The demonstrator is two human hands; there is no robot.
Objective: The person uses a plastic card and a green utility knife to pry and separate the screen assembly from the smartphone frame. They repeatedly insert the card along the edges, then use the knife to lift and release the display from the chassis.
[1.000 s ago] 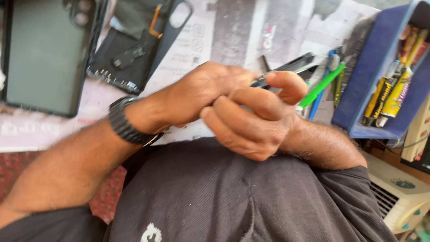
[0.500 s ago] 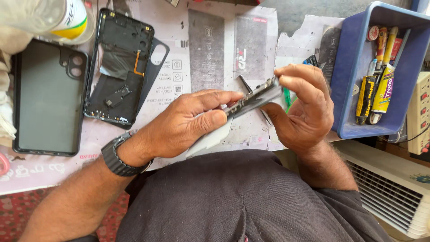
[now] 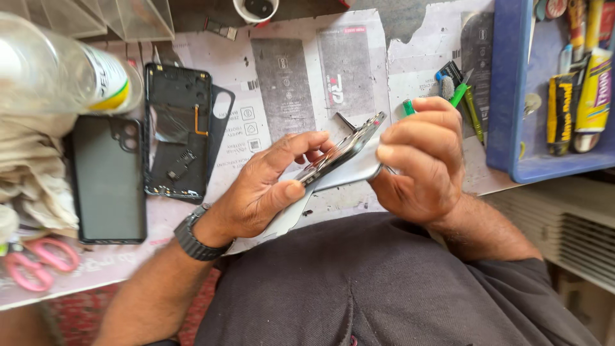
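My left hand [image 3: 266, 189], with a black watch at the wrist, grips a thin phone screen assembly [image 3: 339, 154] held edge-on above the table's front edge. My right hand [image 3: 419, 160] is closed on the same screen's far end, with a pale protective film [image 3: 349, 174] peeling off beneath it. On the table to the left lie an opened black phone frame [image 3: 176, 138] with an orange cable inside and a dark phone back cover [image 3: 109, 179].
A blue tray [image 3: 506, 96] with glue tubes stands at the right. Green-handled tools [image 3: 461, 96] lie beside it. A clear plastic bottle [image 3: 57, 77] and folded cloth [image 3: 32, 166] sit at the left, pink scissors [image 3: 35, 263] below them. A white cup [image 3: 256, 9] stands at the back.
The view has pulled back and steadied. My hands have moved apart from a clasped pose and now hold the screen tilted between them, film showing beneath it.
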